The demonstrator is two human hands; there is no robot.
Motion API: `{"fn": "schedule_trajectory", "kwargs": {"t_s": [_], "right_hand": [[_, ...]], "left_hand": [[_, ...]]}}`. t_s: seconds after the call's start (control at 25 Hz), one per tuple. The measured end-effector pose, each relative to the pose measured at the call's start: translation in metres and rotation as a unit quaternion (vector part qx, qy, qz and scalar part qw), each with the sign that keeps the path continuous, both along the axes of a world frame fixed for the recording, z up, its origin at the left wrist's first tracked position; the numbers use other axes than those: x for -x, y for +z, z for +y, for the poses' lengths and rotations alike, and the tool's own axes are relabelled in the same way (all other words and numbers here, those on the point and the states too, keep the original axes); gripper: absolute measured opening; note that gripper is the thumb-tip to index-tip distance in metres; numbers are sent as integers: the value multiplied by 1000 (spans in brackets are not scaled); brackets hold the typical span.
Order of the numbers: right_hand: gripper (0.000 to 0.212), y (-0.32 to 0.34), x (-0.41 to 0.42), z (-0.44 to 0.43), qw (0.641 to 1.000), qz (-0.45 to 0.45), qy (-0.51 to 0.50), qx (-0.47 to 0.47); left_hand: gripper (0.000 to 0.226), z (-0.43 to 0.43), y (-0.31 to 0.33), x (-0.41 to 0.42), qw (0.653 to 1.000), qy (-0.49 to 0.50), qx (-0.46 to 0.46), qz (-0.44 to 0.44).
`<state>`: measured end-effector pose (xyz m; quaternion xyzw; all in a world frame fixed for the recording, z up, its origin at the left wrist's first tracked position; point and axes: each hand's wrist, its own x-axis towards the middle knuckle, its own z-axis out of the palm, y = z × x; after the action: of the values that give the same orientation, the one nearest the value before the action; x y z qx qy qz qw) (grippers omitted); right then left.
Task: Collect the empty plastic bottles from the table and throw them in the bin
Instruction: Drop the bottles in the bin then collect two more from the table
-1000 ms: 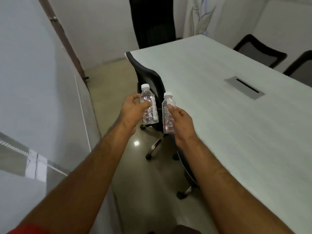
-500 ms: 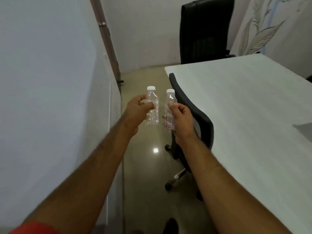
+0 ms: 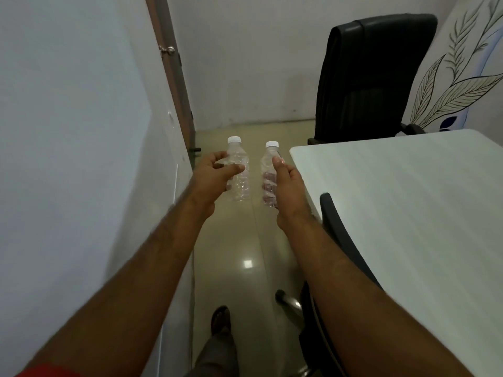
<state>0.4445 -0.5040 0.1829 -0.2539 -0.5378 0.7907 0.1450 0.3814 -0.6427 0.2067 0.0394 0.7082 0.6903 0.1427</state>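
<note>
My shoe (image 3: 221,319) is stepping onto the glossy beige floor (image 3: 246,240), which mirrors a ceiling light and looks slick. Just to my right, the curved black back of an office chair (image 3: 351,257) is tucked against the pale, faintly grained table (image 3: 408,213); its chrome base juts into my path.

My left hand (image 3: 209,183) wraps one clear plastic bottle (image 3: 239,172), thumb across the front, the other fingers behind. My right hand (image 3: 287,186) is closed on the second bottle (image 3: 268,178), thumb pressed up its side. Both stand upright with white caps on, held out in front of me over the floor, beside the table's corner. They look thin-walled, ribbed and a bit crumpled, apparently empty.

My left grip looks loose, so the light, springy plastic could pop free if I squeeze or swing my arm. The gap between wall (image 3: 81,131) and chair is narrow, so I could clip the base with my foot.

Further on stand a wooden door edge (image 3: 174,77) and a tall black chair (image 3: 373,77). No bin is in view.
</note>
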Motion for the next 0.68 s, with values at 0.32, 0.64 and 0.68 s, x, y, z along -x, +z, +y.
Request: {"fn": "schedule_trajectory", "kwargs": {"t_s": [0.32, 0.64, 0.68], "right_hand": [[45, 19, 226, 62, 998, -18, -50, -27], [35, -10, 475, 178, 1000, 0, -12, 5], [31, -10, 511, 198, 1000, -6, -9, 11]], "left_hand": [[44, 52, 23, 248, 998, -54, 9, -11], [47, 160, 10, 489, 996, -77, 39, -1], [47, 180, 10, 521, 996, -75, 46, -3]]}}
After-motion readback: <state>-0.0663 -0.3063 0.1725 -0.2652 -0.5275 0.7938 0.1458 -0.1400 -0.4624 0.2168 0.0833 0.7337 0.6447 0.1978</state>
